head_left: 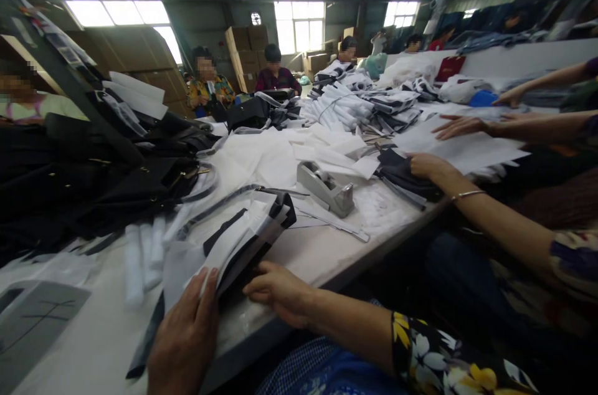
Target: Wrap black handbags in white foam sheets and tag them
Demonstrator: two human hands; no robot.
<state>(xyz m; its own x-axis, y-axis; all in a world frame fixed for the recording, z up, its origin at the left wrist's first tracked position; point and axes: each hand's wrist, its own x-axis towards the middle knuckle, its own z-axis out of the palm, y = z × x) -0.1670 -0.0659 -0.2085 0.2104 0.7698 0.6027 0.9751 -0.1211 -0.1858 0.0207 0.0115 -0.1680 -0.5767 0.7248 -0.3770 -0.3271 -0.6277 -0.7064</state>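
Note:
A black bag (275, 220), partly covered with white sheets (228, 239), lies slantwise on the near table edge. My left hand (187, 326) grips its near end, the fingers pressed against the white sheet; the thumb is hidden. At the bag's lower side is my right hand (280, 292), with thumb and fingers apart, the fingertips close to the dark fabric. Whether they touch it I cannot tell. A long dark strap (147, 339) runs down beside my left hand. Just beyond the bag stands a grey tape dispenser (327, 188).
White paper rolls (142, 258) and a grey box-like object (40, 326) lie left. Black bags (140, 189) are heaped behind them. A metal ruler-like strip (336, 227) lies near the dispenser. On the right, a co-worker's hand (432, 167) touches dark fabric; other people sit across the table.

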